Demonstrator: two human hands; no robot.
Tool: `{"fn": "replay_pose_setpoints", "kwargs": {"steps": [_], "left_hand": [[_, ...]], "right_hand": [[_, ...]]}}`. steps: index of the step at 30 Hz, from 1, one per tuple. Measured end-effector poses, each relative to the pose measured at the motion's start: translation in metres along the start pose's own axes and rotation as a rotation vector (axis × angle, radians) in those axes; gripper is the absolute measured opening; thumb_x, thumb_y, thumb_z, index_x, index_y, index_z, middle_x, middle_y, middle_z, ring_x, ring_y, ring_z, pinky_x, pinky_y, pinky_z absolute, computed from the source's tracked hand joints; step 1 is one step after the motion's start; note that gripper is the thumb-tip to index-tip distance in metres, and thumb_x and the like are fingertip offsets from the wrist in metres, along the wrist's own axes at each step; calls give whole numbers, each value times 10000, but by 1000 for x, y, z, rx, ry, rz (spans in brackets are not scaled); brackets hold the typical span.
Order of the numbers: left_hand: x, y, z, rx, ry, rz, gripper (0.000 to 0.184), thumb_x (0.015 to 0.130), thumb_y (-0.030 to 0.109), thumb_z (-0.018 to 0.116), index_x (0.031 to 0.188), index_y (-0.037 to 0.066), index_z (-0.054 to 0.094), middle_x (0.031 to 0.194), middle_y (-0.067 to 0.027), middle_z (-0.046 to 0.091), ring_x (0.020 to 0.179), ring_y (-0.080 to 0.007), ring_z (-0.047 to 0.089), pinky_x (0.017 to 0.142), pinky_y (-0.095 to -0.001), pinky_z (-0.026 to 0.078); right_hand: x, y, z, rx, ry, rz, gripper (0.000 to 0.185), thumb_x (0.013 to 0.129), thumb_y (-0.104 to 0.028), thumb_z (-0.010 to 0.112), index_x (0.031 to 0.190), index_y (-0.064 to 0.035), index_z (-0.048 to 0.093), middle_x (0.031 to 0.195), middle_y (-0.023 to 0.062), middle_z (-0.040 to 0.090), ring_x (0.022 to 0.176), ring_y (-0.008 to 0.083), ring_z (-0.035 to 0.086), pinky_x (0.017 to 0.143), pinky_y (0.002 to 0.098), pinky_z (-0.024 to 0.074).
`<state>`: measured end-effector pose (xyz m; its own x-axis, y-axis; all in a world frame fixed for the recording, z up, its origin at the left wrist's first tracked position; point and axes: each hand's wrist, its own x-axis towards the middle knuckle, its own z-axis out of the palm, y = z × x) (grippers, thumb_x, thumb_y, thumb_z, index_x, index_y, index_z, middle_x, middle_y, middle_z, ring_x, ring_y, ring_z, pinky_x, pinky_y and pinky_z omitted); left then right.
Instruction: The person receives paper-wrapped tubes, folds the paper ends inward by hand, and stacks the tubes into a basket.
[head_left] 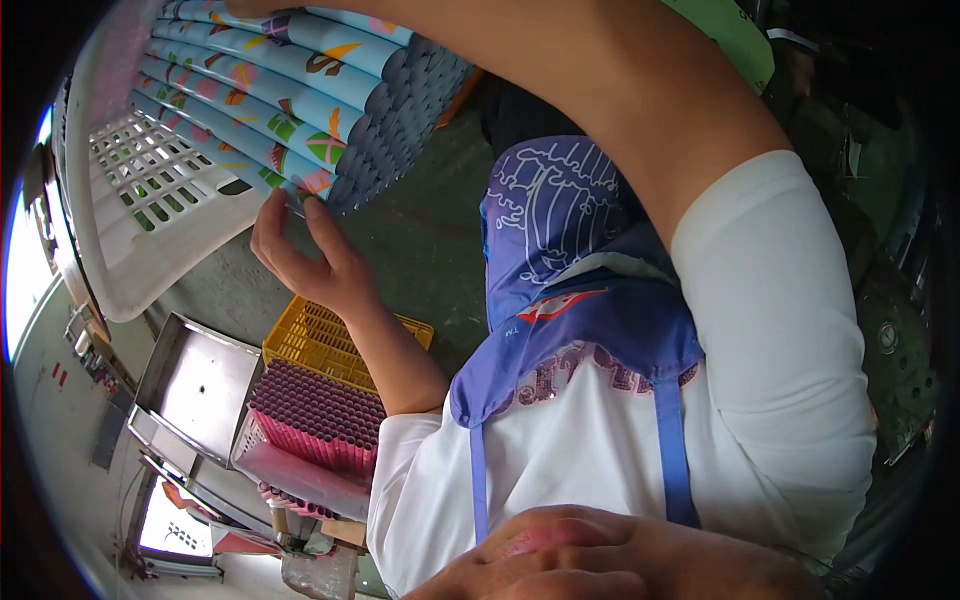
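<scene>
A large stack of light-blue patterned tubes lies at the upper left, its open ends facing right. My left hand is at the stack's lower corner, with thumb and fingertips closed on the edge of the lowest tubes. Across the top reaches my right arm, and only a small part of my right hand shows over the upper tubes at the frame's edge; its fingers are cut off. Beside and beneath the tubes is a white slotted plastic basket.
Below my left forearm are a yellow crate and a bin of pink tubes with dark ends. Metal trays stand left of them. A green sheet and dark machinery with a gauge are on the right.
</scene>
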<state>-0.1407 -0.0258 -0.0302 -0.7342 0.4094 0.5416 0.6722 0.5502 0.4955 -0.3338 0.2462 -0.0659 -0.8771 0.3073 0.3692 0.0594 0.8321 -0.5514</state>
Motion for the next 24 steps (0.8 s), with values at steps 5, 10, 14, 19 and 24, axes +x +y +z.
{"fn": "replay_pose_setpoints", "kwargs": {"steps": [5, 10, 14, 19, 24], "left_hand": [[0, -1, -1, 10, -15, -13, 322, 893, 62, 689, 1201, -18, 642, 1118, -135, 661, 1037, -288, 597, 924, -403, 474], [-3, 1, -2, 22, -29, -27, 330, 890, 60, 690, 1208, -11, 642, 1121, -133, 660, 1038, -289, 598, 921, -405, 475], [1, 6, -3, 24, -14, -33, 331, 890, 59, 691, 1211, -5, 640, 1128, -132, 658, 1044, -285, 594, 916, -405, 479], [6, 9, -6, -8, -14, 56, 322, 896, 61, 691, 1206, -7, 637, 1134, -129, 656, 1039, -285, 587, 904, -402, 484], [-3, 27, -19, -90, 168, 32, 292, 899, 55, 682, 1182, -3, 640, 1120, -127, 652, 1014, -294, 586, 875, -386, 485]], "right_hand": [[61, -66, -18, -704, -799, 833, 289, 934, -270, 545, 1015, -72, 741, 1088, 146, 706, 1027, 322, 654, 919, 488, 500], [33, -37, -10, -273, -321, 103, 240, 924, -267, 578, 941, -113, 762, 1036, 104, 710, 1002, 295, 660, 864, 472, 521], [44, -42, -14, -539, -650, 308, 225, 916, -273, 594, 924, -133, 770, 1028, 81, 716, 972, 291, 672, 836, 460, 539], [35, 8, -8, -501, -288, -450, 234, 916, -261, 591, 978, -130, 774, 1080, 125, 719, 993, 326, 683, 866, 457, 554], [22, 16, -51, -27, -210, 165, 256, 918, -169, 565, 1073, -109, 760, 1127, 201, 706, 1053, 373, 672, 919, 448, 554]]}}
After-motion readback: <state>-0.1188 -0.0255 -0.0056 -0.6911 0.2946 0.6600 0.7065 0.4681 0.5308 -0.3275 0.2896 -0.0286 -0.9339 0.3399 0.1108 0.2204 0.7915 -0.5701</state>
